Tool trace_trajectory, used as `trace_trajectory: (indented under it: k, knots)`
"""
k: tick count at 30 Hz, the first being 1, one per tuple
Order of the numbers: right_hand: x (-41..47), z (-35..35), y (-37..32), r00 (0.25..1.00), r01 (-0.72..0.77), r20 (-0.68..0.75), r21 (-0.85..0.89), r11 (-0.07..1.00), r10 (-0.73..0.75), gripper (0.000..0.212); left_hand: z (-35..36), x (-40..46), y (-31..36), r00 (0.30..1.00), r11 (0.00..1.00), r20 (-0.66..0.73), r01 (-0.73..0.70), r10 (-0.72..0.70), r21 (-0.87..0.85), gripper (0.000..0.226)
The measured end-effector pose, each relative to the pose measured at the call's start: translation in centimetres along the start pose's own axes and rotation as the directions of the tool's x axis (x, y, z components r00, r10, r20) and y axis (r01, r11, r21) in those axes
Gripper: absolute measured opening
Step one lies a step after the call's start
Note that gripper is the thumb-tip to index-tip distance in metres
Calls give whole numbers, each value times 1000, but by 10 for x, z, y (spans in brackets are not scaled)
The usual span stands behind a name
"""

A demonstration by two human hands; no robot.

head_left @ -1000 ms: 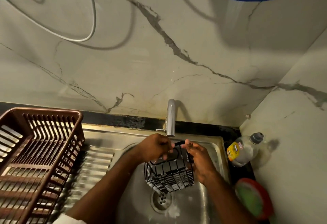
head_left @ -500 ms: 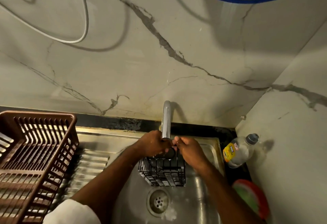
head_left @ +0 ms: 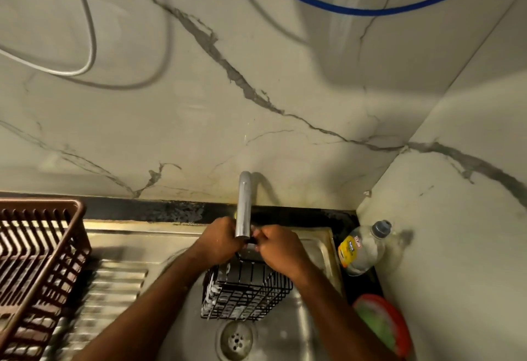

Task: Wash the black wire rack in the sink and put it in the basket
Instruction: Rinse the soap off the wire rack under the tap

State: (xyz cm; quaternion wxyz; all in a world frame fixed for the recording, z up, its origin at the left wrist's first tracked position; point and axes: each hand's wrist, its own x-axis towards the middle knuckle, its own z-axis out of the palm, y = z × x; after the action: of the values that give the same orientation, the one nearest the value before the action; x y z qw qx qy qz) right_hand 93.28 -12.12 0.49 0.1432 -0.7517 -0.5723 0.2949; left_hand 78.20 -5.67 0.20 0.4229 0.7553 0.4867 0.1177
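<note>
Washing step: left hand and right hand both grip soapy black wire rack under the tap, over the sink; next likely rinse, then carry to brown basket at 9 o'clock.

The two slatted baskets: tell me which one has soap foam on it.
The black wire rack, held by both hands over the steel sink, shows white foam on its left wires. The brown plastic basket at the left shows none.
</note>
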Motion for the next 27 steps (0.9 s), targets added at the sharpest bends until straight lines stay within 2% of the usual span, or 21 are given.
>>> trace_trajectory:
  k: [2,5,8,10,13,19,24,27]
  knots:
    - [1,0,-1,1000,-7,-18,8,1000,7,36,-2,2,-2,1000,1000,-11,4,-4,22,12]
    - [0,0,-3,999,12,-44,-30,999,-13,35,0,7,-8,999,999,-30,34,-33,37,30]
    - [0,6,-17,988,45,-137,-206,977,-75,24,5,14,-13,996,998,-66,66,-66,-12,36]
    - [1,9,-26,978,55,-176,-281,958,-108,27,7,16,-16,991,994,-99,89,-95,-63,45]
    - [7,11,-26,987,70,-110,-341,937,-113,29,5,13,-24,980,981,-125,140,-156,-132,50]
    - [14,12,-19,996,-43,-91,-354,934,12,33,2,13,-31,973,968,-129,165,-192,-191,48]
    - [14,28,-34,992,-13,-120,-362,932,-32,49,9,16,-31,970,964,-133,172,-201,-204,48]
    - [18,19,-20,997,-20,-76,-388,921,-11,43,6,14,-38,965,952,-133,189,-225,-241,50]
